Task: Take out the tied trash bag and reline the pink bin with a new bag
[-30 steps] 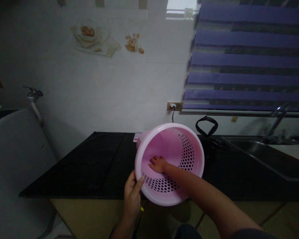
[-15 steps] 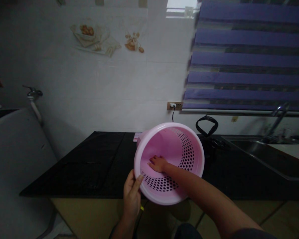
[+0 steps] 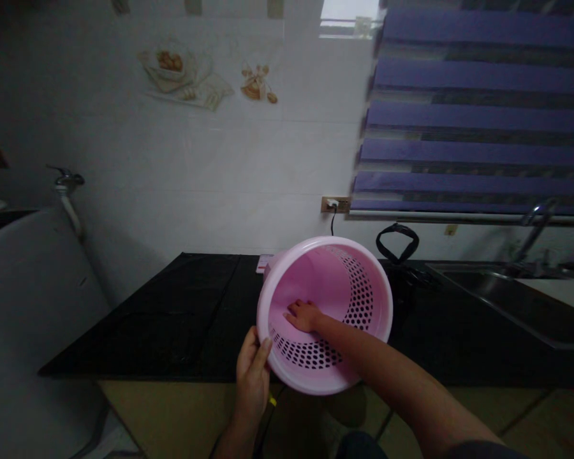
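A pink plastic basket (image 3: 328, 277) with rows of round holes in its wall is tipped toward me at the front of the black countertop (image 3: 196, 306), its mouth facing me. My left hand (image 3: 253, 373) grips the rim at the lower left, thumb on the near side and the other fingers partly hidden behind. Inside the basket, my right hand (image 3: 304, 315) lies with fingers spread against the smooth inner surface. Nothing is held in it.
A wall socket (image 3: 335, 204) with a plugged-in cord is behind the basket. To the right are a black looped object (image 3: 397, 242), a sink (image 3: 502, 299) and its faucet (image 3: 536, 223). A tap (image 3: 66, 178) sticks out of the left wall above a large pale appliance (image 3: 33, 319).
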{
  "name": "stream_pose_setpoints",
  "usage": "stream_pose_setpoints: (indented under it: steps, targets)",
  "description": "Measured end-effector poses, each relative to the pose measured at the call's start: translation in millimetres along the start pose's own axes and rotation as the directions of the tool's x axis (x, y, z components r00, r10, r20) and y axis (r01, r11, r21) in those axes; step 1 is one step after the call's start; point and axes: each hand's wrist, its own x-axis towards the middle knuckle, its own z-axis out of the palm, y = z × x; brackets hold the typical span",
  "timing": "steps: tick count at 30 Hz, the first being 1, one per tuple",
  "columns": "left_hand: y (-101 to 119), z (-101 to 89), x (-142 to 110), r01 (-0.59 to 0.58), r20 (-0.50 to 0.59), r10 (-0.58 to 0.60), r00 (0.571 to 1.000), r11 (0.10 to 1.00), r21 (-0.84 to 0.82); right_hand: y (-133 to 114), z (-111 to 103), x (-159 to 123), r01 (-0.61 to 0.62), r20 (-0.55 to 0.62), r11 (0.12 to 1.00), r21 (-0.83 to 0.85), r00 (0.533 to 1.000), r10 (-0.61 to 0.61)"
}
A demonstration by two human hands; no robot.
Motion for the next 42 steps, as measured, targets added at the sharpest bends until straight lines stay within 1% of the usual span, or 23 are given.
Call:
stream_pose_setpoints:
  steps: [4,12,16,20,26,29,33,35,40,42]
  targets:
    - [0,-1.6,1,-0.003,0.023,0.003,1.0,1.0,0.018,0,0,0,-0.004,-0.003,1.0,0.007,1.0,0.004]
    - [5,-5.3,2,-0.016,0.131,0.009,0.991,0.998,0.058,-1,-2,-1,0.003,0.005,1.0,0.008,1.0,-0.003]
    - [5,-4.2,-1,-0.05,0.161,0.039,0.986,0.997,0.061,-2,-4,-2,0.0,0.009,1.0,0.008,1.0,0.0]
    - [6,-4.8,-3,-0.043,0.193,0.029,0.981,0.997,0.071,-2,-4,-2,-0.003,0.007,1.0,0.016,1.0,0.003]
    - [4,-9.8,-1,-0.046,0.206,0.031,0.978,0.997,0.068,0,0,0,0.005,-0.003,1.0,0.029,1.0,-0.005]
    - [2,-16.2,2,-0.052,0.256,0.032,0.966,0.996,0.071,0,-1,0,-0.003,0.002,1.0,0.026,1.0,0.003]
    - [1,-29.0,10,-0.046,0.369,-0.005,0.929,0.991,0.128,-2,-4,-2,0.0,0.021,1.0,0.02,1.0,-0.001]
    - [1,-34.1,12,-0.05,0.391,-0.011,0.92,0.988,0.145,-2,-5,-2,0.003,0.026,1.0,0.021,1.0,-0.003]
    - [3,-36.5,14,-0.062,0.447,-0.018,0.895,0.985,0.164,0,-1,0,0.007,0.004,1.0,0.03,1.0,-0.007]
    - [4,-35.6,14,-0.066,0.451,-0.019,0.892,0.983,0.17,0,0,0,0.007,-0.001,0.999,0.041,1.0,-0.007]
